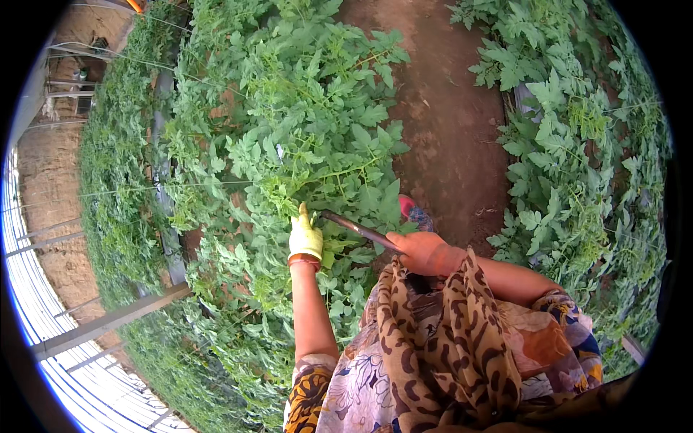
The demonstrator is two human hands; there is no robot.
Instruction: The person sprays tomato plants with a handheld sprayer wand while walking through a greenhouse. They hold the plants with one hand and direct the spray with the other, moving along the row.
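Observation:
My left hand, in a pale yellow-green glove, reaches in among the leafy tops of tomato plants. One finger sticks up, while leaves and the back of the glove hide what the others do. My right hand, which looks covered by an orange glove, is closed around a dark rod-like tool. The tool slants up and left from that fist, and its far end stops among leaves just right of my left hand. A light green shoot stands right by the raised finger.
A bare soil path runs between the rows, with a patterned shoe or trouser leg at its edge. Another plant row grows on the right. Thin strings cross the foliage. A beam juts in at lower left, before an earthen wall.

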